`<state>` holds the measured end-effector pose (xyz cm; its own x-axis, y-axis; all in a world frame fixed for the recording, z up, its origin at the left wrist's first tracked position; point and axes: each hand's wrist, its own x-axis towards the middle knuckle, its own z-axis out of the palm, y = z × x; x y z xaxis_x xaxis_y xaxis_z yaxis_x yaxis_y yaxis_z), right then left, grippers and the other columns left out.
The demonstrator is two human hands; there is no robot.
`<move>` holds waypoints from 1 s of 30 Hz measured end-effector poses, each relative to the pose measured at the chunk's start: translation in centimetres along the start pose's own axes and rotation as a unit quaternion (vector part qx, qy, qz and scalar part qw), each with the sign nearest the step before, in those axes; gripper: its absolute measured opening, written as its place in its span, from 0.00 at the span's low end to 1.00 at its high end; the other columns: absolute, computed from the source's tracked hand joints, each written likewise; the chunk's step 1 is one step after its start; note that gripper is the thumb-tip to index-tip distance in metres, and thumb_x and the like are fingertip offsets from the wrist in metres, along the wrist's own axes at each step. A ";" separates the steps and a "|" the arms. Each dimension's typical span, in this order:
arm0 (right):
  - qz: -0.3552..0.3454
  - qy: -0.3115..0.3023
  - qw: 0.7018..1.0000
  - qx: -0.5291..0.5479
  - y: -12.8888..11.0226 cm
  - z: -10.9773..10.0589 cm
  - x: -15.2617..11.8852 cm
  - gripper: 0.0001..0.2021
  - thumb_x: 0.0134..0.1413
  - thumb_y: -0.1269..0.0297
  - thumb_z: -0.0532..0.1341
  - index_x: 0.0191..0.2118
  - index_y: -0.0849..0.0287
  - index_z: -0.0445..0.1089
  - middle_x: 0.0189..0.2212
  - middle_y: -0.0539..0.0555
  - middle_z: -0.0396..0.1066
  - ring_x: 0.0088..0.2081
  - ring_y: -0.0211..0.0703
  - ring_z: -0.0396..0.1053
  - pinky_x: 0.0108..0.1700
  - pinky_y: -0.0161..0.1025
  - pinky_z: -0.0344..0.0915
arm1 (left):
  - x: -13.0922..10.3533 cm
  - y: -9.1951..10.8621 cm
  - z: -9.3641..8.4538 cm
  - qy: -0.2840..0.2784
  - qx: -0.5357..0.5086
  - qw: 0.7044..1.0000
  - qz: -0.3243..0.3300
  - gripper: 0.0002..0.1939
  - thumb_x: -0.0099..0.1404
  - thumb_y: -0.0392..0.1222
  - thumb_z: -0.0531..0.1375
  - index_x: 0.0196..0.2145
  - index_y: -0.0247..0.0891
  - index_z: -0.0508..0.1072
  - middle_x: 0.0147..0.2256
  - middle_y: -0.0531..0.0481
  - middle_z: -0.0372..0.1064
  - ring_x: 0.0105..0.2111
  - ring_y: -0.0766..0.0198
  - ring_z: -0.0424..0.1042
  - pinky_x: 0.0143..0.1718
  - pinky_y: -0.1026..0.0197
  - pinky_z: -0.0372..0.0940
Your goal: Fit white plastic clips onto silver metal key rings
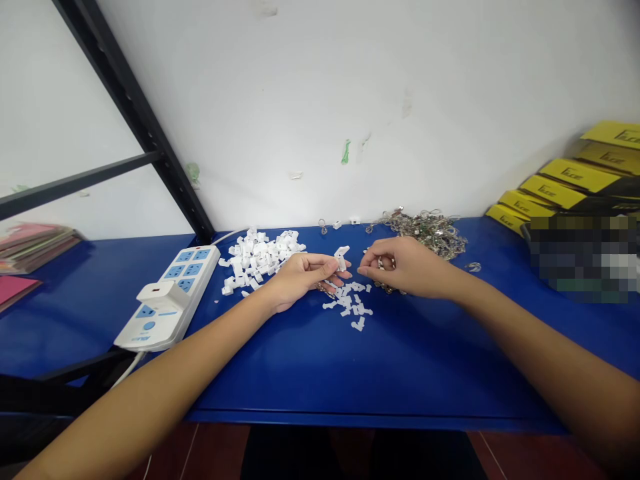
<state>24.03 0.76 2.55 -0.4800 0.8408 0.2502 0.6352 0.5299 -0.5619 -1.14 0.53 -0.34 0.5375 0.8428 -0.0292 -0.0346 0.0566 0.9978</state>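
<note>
Small white plastic clip, blocky and matte, sits pinched in the fingertips of the left hand near the middle of the blue worktop, while the right hand pinches a small shiny metal ring piece just beside it. The big heap of white clips toward the back edge and the tangle of wiry metal rings look largely untouched, so I judge most pieces remain. Only a small scatter of white pieces lies under the hands.
</note>
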 end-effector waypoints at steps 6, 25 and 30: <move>-0.010 -0.029 1.000 -0.001 0.0 -0.3 0.1 0.12 0.59 0.53 0.65 0.33 0.54 0.79 0.23 0.51 0.71 0.24 0.39 0.63 0.28 0.40 0.56 | 0.1 0.2 -0.6 -0.049 0.013 0.999 -0.007 0.19 0.68 0.54 0.67 0.47 0.36 0.83 0.48 0.37 0.80 0.38 0.61 0.79 0.42 0.59 0.74; 0.104 -0.257 0.959 -0.053 1.2 -3.8 -0.3 0.13 0.51 0.54 0.69 0.38 0.57 0.77 0.32 0.55 0.76 0.33 0.45 0.70 0.34 0.40 0.61 | 0.2 0.2 -1.0 -0.059 0.020 0.998 -0.029 0.20 0.67 0.53 0.68 0.48 0.34 0.82 0.48 0.37 0.80 0.39 0.63 0.78 0.42 0.61 0.73; 0.103 -0.264 0.957 -0.054 1.0 -3.8 -0.3 0.13 0.53 0.52 0.68 0.34 0.57 0.76 0.29 0.54 0.74 0.31 0.44 0.68 0.32 0.39 0.59 | 0.2 0.3 -1.0 -0.059 0.020 0.998 -0.029 0.20 0.67 0.53 0.68 0.47 0.34 0.82 0.48 0.36 0.80 0.38 0.63 0.78 0.42 0.61 0.73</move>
<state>27.11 1.46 4.95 -0.5586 0.7706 -0.3070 0.7946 0.3909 -0.4646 -1.92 1.27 -0.14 0.6335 0.7694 -0.0817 0.0314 0.0799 0.9963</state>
